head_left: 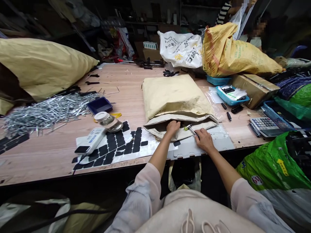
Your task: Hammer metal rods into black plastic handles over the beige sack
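Note:
A cream paper sack (pixel 175 94) lies flat on the bench with its mouth gaping towards me. My left hand (pixel 173 128) reaches into that mouth, fingers curled together; whatever they grip is hidden in the dark opening. Just outside the sack's edge, my right hand (pixel 204 139) is closed around a small hammer-like tool (pixel 193 131) with a yellow-green head and a metal shaft. The head points at the sack's opening, near my left hand. Beneath the sack's front edge is a grey-white sheet (pixel 218 139).
Left of the sack are a clear jar (pixel 109 122), a white device (pixel 91 140), black adhesive pads (pixel 114 142), a blue tray (pixel 99 105) and piled metal rods (pixel 53 108). On the right are a calculator (pixel 265 126), a blue basket (pixel 232 96) and a green sack (pixel 274 165). People stand behind.

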A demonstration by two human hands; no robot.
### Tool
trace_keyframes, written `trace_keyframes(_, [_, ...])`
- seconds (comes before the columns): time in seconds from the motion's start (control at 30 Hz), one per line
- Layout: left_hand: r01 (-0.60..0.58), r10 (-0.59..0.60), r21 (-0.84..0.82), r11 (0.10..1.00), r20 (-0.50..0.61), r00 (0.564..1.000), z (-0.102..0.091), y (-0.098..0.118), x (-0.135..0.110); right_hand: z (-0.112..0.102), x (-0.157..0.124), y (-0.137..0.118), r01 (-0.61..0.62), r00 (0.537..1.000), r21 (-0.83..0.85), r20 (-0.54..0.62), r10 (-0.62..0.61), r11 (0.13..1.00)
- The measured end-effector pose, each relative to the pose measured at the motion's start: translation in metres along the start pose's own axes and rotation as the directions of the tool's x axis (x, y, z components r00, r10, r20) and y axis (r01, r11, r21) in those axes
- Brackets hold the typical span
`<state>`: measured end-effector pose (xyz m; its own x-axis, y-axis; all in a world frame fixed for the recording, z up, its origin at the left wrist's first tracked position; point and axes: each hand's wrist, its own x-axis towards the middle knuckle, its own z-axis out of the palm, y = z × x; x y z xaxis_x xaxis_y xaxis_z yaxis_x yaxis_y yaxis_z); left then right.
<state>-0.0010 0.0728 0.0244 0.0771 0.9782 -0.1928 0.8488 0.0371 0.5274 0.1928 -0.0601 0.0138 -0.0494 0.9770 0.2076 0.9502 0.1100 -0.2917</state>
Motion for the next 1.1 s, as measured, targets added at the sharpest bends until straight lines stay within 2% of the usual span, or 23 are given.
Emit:
trace_keyframes(0.13, [-0.156, 0.153, -0.036, 0.987, -0.061, 0.986, 0.002, -0.009, -0.029, -0.003, -0.001, 0.000, -0.033, 0.999, 0.028, -0.032, 0.034, 0.999])
trace_keyframes(0.23, [-0.102, 0.109, 0.048, 0.994, -0.171, 0.979, 0.001, -0.023, -0.047, -0.005, -0.002, 0.000, -0.107, 0.992, 0.048, -0.068, 0.110, 0.993])
trace_keyframes(0.33, [-0.061, 0.089, 0.115, 0.991, -0.252, 0.964, 0.003, -0.034, -0.058, -0.007, -0.005, -0.002, -0.150, 0.988, 0.013, -0.041, 0.150, 0.989])
trace_keyframes(0.43, [-0.112, 0.126, 0.073, 0.991, -0.238, 0.963, 0.005, -0.038, -0.063, -0.011, -0.010, -0.003, -0.140, 0.990, -0.044, 0.001, 0.140, 0.989])
trace_keyframes(0.53, [-0.210, 0.205, 0.001, 0.978, -0.224, 0.953, 0.009, -0.033, -0.069, -0.018, -0.017, -0.003, -0.182, 0.982, -0.076, 0.033, 0.185, 0.980])
trace_keyframes(0.63, [-0.344, 0.328, -0.064, 0.937, -0.183, 0.927, 0.020, -0.024, -0.077, -0.027, -0.025, -0.002, -0.252, 0.966, -0.015, 0.054, 0.253, 0.968])
trace_keyframes(0.7, [-0.381, 0.367, -0.064, 0.922, -0.164, 0.916, 0.029, -0.016, -0.083, -0.033, -0.030, -0.001, -0.254, 0.967, 0.080, 0.045, 0.251, 0.964])
trace_keyframes(0.8, [-0.337, 0.327, -0.015, 0.941, -0.198, 0.924, 0.039, -0.006, -0.087, -0.037, -0.038, -0.002, -0.198, 0.980, 0.237, 0.021, 0.198, 0.951])
trace_keyframes(0.9, [-0.288, 0.281, 0.002, 0.958, -0.225, 0.933, 0.041, 0.000, -0.088, -0.035, -0.045, -0.004, -0.154, 0.988, 0.341, 0.021, 0.156, 0.927])
trace_keyframes(1.1, [-0.261, 0.257, 0.014, 0.965, -0.237, 0.937, 0.039, 0.002, -0.089, -0.027, -0.050, -0.009, -0.201, 0.979, 0.449, 0.075, 0.187, 0.871])
